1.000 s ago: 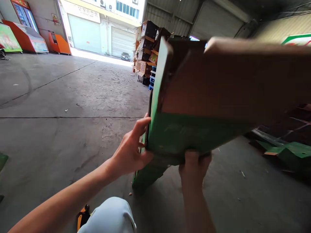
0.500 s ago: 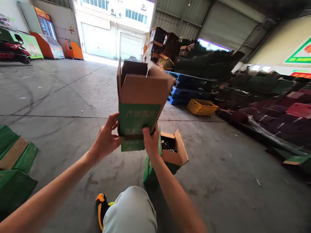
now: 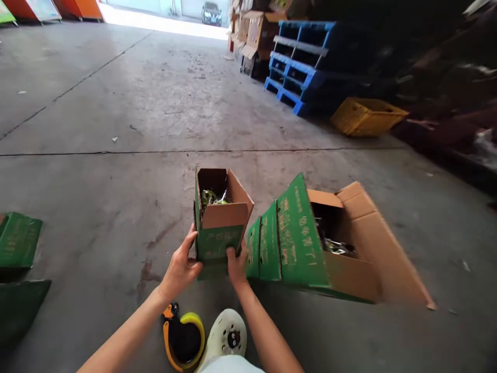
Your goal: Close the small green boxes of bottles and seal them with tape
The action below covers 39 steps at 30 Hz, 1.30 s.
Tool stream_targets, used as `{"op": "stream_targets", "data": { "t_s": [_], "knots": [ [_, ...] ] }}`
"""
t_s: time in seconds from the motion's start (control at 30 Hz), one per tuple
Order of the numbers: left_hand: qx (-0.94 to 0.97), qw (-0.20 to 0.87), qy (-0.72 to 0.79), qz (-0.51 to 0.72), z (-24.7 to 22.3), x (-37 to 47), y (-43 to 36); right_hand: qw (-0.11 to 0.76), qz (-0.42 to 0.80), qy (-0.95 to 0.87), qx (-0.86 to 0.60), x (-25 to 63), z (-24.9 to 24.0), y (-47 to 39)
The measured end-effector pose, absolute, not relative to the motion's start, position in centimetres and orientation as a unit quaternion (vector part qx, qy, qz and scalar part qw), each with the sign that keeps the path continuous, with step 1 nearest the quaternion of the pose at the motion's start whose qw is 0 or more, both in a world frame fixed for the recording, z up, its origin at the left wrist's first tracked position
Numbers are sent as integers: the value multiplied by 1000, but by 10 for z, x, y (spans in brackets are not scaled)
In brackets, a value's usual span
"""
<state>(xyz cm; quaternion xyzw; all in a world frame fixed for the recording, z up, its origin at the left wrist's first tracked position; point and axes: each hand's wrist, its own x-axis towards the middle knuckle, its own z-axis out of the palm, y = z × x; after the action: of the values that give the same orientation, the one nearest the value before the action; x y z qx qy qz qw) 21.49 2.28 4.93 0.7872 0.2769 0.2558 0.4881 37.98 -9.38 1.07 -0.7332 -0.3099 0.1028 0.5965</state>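
Note:
Between my two hands is a green cardboard box [image 3: 219, 242] with its top flaps up, and clear wrapping with something green shows inside. My left hand [image 3: 181, 268] grips its left side, the thumb on the near face. On the right side my right hand [image 3: 237, 263] holds it, thumb also on the near face. Just right of it stands another open green box [image 3: 301, 243], its brown flap [image 3: 384, 243] folded outward and shiny plastic inside. A tape dispenser [image 3: 182, 336] with yellow tape lies on the floor by my pale clog [image 3: 229, 334].
More green boxes [image 3: 21, 241] lie at the left edge. Further off are a yellow crate [image 3: 367, 116], stacked blue pallets [image 3: 295, 72] and brown cartons [image 3: 256, 36]. A car [image 3: 212, 13] is outside the doorway.
The box in my hands has come down from chest height toward the floor, and its contents now show. My view has tilted downward, bringing the clog and the whole tape dispenser into sight.

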Motion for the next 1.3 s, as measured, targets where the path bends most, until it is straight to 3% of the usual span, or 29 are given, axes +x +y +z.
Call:
{"op": "stream_targets", "data": {
  "t_s": [0.13,0.27,0.43,0.53,0.63,0.7,0.83,0.9,1.13,1.3],
  "knots": [
    [793,467,280,273,-9,206,-8,536,86,-305,-783,376,-49,-132],
    [808,429,339,219,-36,182,-34,502,148,-284,-803,332,-65,-176],
    [816,463,316,141,-13,154,-41,557,243,-166,-776,272,-60,-234],
    [802,466,334,165,22,129,-41,562,181,-61,-805,258,-63,-317],
    [794,449,385,142,74,107,-39,448,77,5,-891,266,-52,-433],
    [783,460,400,122,117,105,-40,318,53,-23,-946,283,-30,-507],
    [777,473,357,213,206,135,-58,-56,75,-158,-983,331,31,-593],
    [794,471,300,239,242,158,-75,-243,166,-200,-935,353,50,-601],
    [854,483,87,171,301,200,-111,-335,243,-228,-881,394,39,-577],
    [868,462,107,150,301,186,-89,-364,223,-233,-874,409,32,-575]
  ]
}}
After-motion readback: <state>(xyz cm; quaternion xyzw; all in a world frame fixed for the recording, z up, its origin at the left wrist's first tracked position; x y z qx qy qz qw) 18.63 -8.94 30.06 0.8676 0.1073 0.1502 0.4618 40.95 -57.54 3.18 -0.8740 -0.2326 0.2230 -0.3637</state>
